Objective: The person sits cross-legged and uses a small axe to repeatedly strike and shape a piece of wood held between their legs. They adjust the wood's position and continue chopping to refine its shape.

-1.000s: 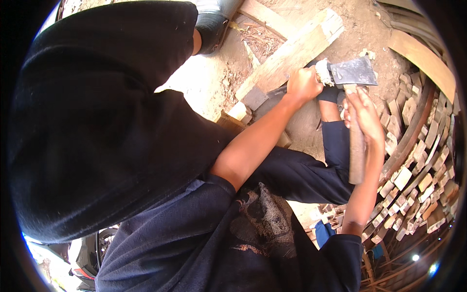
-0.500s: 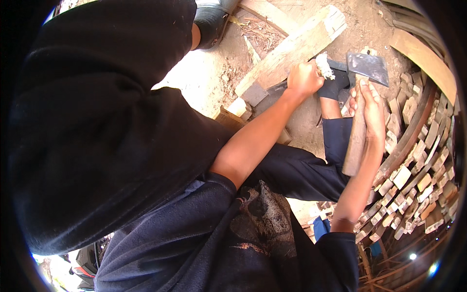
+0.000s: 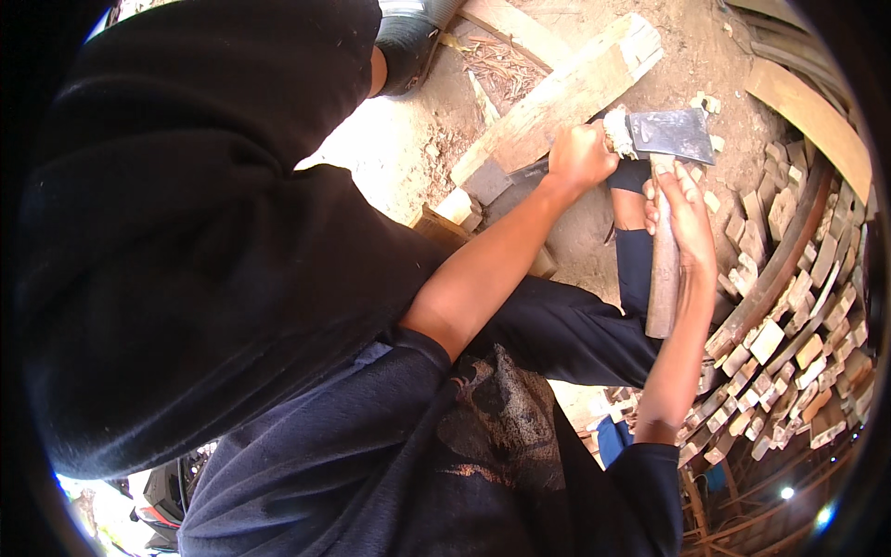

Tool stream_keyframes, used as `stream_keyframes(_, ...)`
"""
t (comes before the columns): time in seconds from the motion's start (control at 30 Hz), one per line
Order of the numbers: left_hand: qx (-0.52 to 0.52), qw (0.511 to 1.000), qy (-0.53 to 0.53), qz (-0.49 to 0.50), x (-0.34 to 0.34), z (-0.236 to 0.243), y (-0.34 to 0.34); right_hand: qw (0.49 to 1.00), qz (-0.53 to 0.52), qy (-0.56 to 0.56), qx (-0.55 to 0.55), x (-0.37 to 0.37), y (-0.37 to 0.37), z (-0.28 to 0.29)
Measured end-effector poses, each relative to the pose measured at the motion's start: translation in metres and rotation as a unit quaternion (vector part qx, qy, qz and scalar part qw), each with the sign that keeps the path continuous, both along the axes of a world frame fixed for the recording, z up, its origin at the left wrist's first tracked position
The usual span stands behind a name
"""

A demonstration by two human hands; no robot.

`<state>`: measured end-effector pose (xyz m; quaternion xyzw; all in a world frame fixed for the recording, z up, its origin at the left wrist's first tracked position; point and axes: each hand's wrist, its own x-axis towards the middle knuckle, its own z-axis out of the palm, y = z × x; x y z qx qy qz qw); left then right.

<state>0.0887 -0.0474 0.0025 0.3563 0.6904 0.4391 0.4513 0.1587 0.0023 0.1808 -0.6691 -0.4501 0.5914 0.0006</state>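
My right hand (image 3: 685,209) is wrapped round a hatchet (image 3: 663,265) by the upper part of its wooden handle, just below the dark steel head. The handle hangs down toward my right forearm. My left hand (image 3: 583,156) is closed in a fist on a piece of wood, whose pale, ragged, chipped end (image 3: 619,132) sticks out beside the thumb. The fist covers the rest of that piece. The hatchet head lies right against the chipped end; whether it bites in cannot be made out. Behind the fist lies a thick, rough wooden beam (image 3: 557,97).
A large stack of cut wood (image 3: 789,325) rises on the right, with a curved plank (image 3: 809,121) above it. Pale chips (image 3: 707,102) lie on the dirt ground beyond the hatchet. Small wood blocks (image 3: 455,206) sit near my left forearm. My legs frame the work spot.
The hatchet in my right hand has swung left, its head now against the chipped wood end, where a gap stood before. My left hand has barely moved.
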Motion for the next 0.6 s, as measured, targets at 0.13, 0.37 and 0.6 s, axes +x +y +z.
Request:
stream_keyframes(0.13,-0.01,1.0,-0.015,0.023,0.001,0.0,0.002,0.997,-0.048,-0.02,0.056,0.002,0.012,0.009)
stream_keyframes(0.37,0.001,0.999,-0.016,0.028,0.003,0.001,0.0,0.999,-0.005,-0.034,0.012,0.001,0.003,0.012)
stream_keyframes(0.6,-0.032,0.999,-0.008,0.01,0.0,0.007,-0.002,0.994,-0.039,-0.02,0.096,0.007,0.0,0.001)
